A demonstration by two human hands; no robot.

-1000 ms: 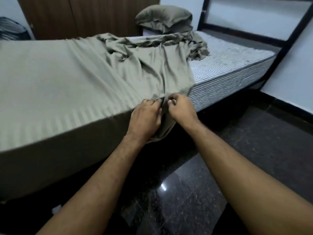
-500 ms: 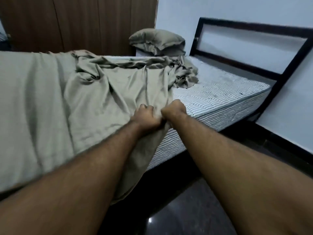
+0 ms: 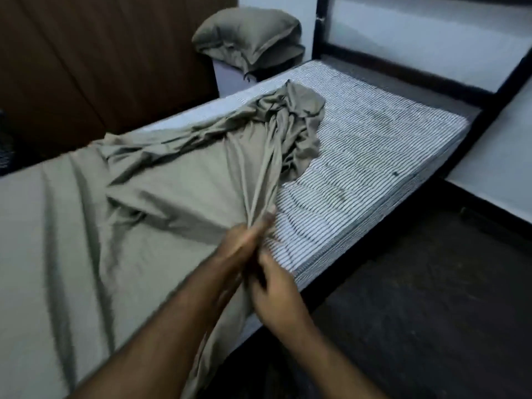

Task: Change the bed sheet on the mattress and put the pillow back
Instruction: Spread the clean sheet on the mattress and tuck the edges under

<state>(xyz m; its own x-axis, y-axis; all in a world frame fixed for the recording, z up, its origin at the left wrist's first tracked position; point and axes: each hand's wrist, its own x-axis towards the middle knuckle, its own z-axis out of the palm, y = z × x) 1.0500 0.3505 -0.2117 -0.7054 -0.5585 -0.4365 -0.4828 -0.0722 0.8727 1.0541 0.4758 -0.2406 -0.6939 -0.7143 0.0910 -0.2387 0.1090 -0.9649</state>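
An olive-green bed sheet (image 3: 149, 197) covers the left part of the striped mattress (image 3: 374, 145) and lies bunched in a heap near the middle. My left hand (image 3: 244, 240) grips a gathered fold of the sheet at the near edge, the cloth pulled taut toward the heap. My right hand (image 3: 276, 286) is just below it against the same hanging fold, blurred; its fingers seem curled on the cloth. The olive pillow (image 3: 250, 38) sits beyond the bed on a pale surface by the wall.
A black bed frame headboard (image 3: 431, 70) runs along the white wall on the right. A brown wooden wardrobe (image 3: 100, 59) stands behind the bed. Dark polished floor (image 3: 417, 298) lies to my right beside the mattress.
Both hands have lifted the sheet's edge up and toward me, stretching the fold. The view has tilted down, showing more bare mattress.
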